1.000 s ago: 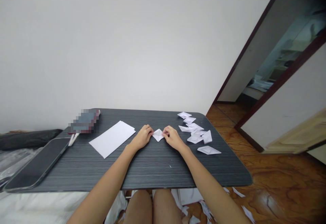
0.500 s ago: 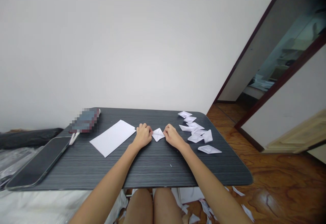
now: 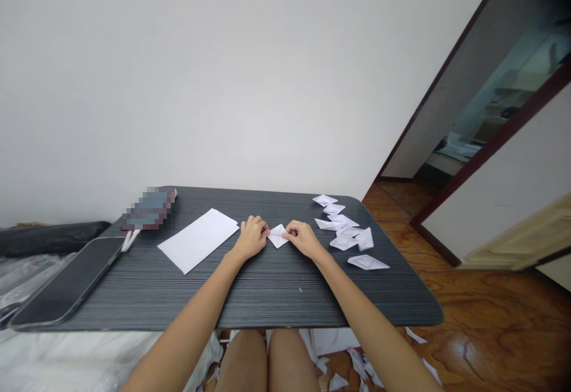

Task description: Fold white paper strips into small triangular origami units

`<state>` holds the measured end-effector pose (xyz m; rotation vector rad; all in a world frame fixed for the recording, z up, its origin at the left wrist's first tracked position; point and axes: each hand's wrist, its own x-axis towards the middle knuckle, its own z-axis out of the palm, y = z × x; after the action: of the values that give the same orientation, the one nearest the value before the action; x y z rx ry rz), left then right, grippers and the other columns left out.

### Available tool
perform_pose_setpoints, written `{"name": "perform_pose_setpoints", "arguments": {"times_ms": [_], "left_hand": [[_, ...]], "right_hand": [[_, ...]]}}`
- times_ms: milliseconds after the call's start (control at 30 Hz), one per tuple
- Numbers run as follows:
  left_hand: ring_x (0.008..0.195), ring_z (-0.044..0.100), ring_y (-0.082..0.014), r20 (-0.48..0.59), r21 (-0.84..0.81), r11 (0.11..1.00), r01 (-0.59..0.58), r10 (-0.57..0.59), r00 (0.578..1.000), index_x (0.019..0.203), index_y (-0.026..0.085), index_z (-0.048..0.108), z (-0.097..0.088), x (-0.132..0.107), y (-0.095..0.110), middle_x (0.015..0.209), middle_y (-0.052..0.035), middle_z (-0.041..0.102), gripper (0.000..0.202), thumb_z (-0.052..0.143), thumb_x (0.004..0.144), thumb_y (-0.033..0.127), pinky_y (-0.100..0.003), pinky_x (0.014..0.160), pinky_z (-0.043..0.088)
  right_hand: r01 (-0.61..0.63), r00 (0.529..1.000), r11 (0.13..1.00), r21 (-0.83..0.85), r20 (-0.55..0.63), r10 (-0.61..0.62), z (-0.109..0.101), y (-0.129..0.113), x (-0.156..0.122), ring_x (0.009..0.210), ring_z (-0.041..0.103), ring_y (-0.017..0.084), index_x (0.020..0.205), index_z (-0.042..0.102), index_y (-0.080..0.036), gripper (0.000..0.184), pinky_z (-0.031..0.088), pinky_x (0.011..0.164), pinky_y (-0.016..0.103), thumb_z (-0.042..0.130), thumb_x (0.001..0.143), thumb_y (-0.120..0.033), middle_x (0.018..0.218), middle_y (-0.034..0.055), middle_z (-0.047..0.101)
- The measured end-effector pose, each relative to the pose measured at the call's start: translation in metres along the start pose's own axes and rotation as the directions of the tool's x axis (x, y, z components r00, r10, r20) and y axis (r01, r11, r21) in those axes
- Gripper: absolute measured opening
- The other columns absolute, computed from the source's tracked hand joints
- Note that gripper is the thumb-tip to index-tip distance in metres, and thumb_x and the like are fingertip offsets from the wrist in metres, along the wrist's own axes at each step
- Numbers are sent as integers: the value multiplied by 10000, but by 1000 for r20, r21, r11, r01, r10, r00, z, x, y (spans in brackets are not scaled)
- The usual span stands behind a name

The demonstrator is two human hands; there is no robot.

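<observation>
A small folded white paper piece lies on the dark table, diamond-shaped with creases. My left hand pinches its left corner with curled fingers. My right hand pinches its right corner the same way. Both hands rest on the tabletop. A stack of plain white paper sheets lies just left of my left hand. Several finished folded paper shapes are scattered to the right of my right hand.
A phone lies face up at the table's left front corner, and a blurred dark object sits at the back left. Paper scraps litter the wooden floor under the table. An open doorway is on the right.
Both hands stay pinched on the folded piece. My right fingers have slid a little inward over its right corner. The view has shifted slightly.
</observation>
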<state>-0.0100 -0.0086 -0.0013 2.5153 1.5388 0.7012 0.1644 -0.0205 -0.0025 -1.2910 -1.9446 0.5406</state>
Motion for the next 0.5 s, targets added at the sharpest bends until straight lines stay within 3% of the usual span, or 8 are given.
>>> {"name": "perform_pose_setpoints", "arguments": {"times_ms": [267,500], "left_hand": [[810,442,-208,13,-21,994,104,-104,994,664,162,577,0,3,1,746,-51,557,173,432,729,230,-338,697,299],[819,445,-230,57,-12,985,172,-171,984,620,159,565,1,7,3,736,-51,569,175,457,695,275,-366,710,300]], "right_hand": [[-143,989,976,-164,-59,136,3,-3,3,575,497,115,595,603,-145,145,352,575,224,553,681,-249,610,24,569],[-227,963,943,-243,91,255,-3,-7,14,562,533,130,539,570,-153,162,343,519,216,563,660,-260,556,29,575]]}}
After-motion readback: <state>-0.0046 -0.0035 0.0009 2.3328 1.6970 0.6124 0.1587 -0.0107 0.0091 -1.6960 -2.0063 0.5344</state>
